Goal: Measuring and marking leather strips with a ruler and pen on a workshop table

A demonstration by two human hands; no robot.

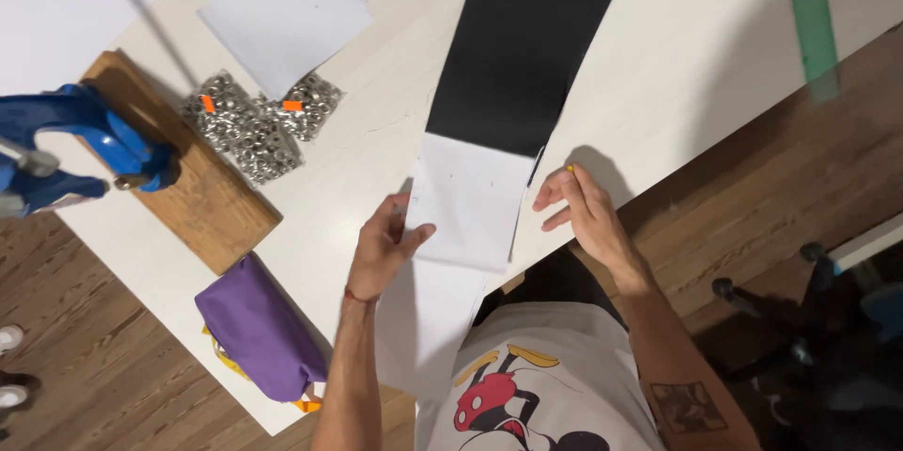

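A long strip of material lies across the white table point(658, 75): its black face point(527, 37) stretches away from me, and its near end is folded back to show a white flap point(470, 197). My left hand point(386, 244) grips the flap's left edge, thumb on top. Resting at the flap's right edge, my right hand point(583, 211) has its fingers curled around a small yellow object, which is mostly hidden. The rest of the white underside point(428, 319) hangs over the near table edge toward my body.
A blue press tool point(71, 145) sits on a wooden block point(202, 197) at left. Two clear bags of metal eyelets point(254, 122) lie beside it. White sheets point(282, 9) lie at the back, a purple pouch point(259, 329) near the front edge, a green bar point(811, 9) at right.
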